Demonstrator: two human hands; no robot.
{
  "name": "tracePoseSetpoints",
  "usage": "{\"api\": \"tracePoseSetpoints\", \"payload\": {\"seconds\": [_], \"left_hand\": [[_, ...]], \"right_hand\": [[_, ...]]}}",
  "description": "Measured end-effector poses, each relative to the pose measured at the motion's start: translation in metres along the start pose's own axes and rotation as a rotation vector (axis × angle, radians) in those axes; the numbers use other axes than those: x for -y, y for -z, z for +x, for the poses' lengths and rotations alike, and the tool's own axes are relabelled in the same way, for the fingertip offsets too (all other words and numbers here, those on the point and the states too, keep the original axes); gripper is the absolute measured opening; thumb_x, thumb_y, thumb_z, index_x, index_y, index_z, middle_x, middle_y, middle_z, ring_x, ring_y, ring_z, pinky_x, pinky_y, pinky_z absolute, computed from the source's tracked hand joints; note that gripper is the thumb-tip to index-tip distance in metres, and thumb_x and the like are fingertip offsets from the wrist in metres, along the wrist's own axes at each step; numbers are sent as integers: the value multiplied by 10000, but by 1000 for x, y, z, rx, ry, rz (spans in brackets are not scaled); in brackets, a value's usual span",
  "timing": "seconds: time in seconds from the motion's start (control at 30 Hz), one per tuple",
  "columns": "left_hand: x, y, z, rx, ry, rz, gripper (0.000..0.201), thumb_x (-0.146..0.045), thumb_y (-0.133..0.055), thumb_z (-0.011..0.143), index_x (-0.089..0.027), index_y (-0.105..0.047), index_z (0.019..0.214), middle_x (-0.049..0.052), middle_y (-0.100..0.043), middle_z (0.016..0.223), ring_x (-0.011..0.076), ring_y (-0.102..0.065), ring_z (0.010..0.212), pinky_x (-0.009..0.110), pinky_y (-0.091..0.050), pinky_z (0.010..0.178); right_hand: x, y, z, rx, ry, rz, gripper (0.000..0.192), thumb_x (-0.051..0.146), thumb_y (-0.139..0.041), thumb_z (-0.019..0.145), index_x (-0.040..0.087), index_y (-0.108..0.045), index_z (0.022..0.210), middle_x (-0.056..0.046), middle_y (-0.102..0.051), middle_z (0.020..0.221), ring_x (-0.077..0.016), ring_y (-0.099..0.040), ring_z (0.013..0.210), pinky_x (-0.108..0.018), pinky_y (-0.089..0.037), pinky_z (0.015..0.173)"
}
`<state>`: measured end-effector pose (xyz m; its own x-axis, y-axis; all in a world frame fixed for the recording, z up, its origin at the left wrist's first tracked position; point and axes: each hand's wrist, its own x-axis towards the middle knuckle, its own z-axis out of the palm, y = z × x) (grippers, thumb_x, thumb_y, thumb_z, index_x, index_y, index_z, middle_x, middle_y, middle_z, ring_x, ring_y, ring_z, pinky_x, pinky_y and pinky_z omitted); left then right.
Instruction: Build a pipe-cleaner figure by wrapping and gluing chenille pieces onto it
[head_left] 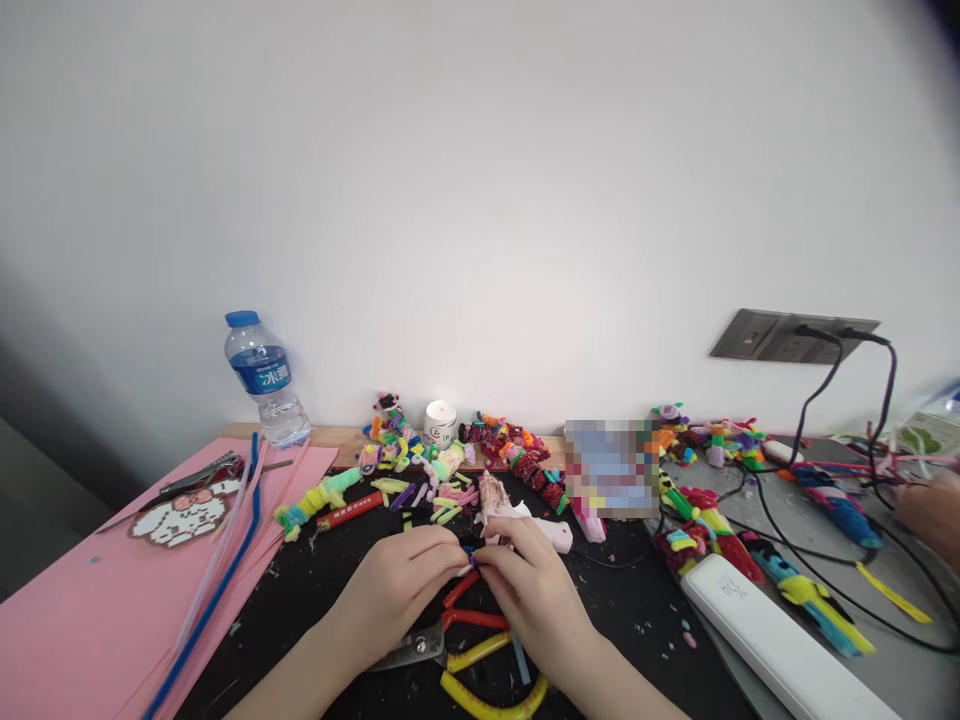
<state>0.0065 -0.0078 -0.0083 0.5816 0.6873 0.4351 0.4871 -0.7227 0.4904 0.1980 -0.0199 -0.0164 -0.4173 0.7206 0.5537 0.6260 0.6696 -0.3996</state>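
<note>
My left hand (397,590) and my right hand (536,595) meet over the black mat, fingertips pinched together. Between them is a small blue-purple piece of pipe cleaner (471,556), mostly hidden by the fingers. Just beyond the right hand lies a pale pink hot glue gun (551,532). Under the hands rest a metal cutting tool (424,645) with red handles and another tool's curved yellow handles (499,705). Short cut pipe cleaner pieces (450,500) are scattered behind the left hand.
A water bottle (266,385) stands at the back left by pink sheets (90,600) bearing long pipe cleaners (217,590). Colourful pipe cleaner figures (499,440) line the back. Black cables (795,540) and a long white case (780,640) lie right, near another person's hand (930,510).
</note>
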Motion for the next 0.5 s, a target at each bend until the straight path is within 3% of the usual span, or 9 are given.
{"api": "tracePoseSetpoints", "payload": {"seconds": [0.3, 0.5], "left_hand": [[7, 4, 3, 13, 226, -28, 189, -181, -420, 891, -208, -598, 834, 7, -614, 830, 148, -570, 769, 230, -440, 713], [10, 3, 4, 49, 345, 31, 175, -189, -448, 866, -215, -609, 803, 2, -621, 805, 161, -578, 757, 241, -431, 695]], "right_hand": [[-7, 5, 1, -46, -67, 32, 228, 89, -508, 802, 202, -602, 977, -93, -554, 1036, -226, -518, 954, -382, -466, 806], [2, 10, 3, 146, -6, -16, 313, 100, -508, 803, 261, -602, 1055, -68, -492, 1182, -259, -440, 1064, -438, -427, 877]]}}
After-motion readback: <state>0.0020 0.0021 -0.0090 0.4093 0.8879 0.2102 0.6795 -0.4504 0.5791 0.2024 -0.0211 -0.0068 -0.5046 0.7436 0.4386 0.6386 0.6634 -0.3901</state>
